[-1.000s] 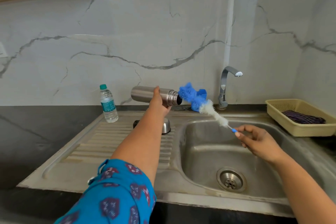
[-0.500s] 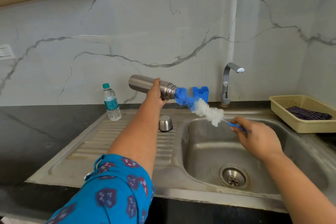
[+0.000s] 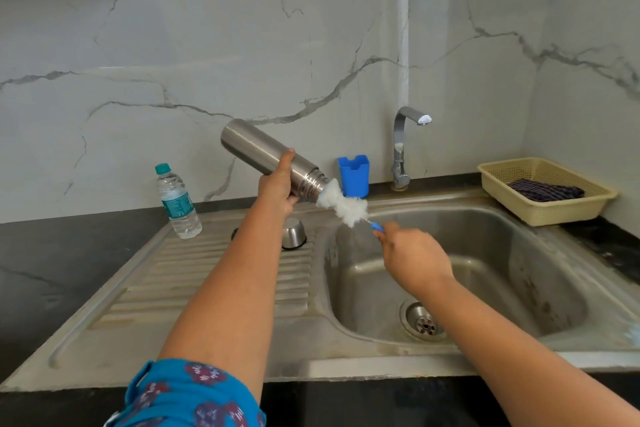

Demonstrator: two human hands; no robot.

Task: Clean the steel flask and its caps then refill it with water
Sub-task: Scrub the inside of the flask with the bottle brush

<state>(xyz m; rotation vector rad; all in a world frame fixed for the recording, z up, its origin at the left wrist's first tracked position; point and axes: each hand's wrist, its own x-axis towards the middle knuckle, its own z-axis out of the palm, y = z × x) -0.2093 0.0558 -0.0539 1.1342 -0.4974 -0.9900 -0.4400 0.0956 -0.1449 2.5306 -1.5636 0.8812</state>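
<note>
Partway inside flask (image 3: 256, 149) mouth, brush (image 3: 343, 206)

Blue sleeve (image 3: 187, 395) with dark purple-red floral blotches; forearms bare.

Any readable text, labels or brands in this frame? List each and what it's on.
None readable.
Water bottle: teal label carries print, too blurred to read.
Steel flask, steel cap, blue holder, tap, basket: no visible text or marks.
</note>
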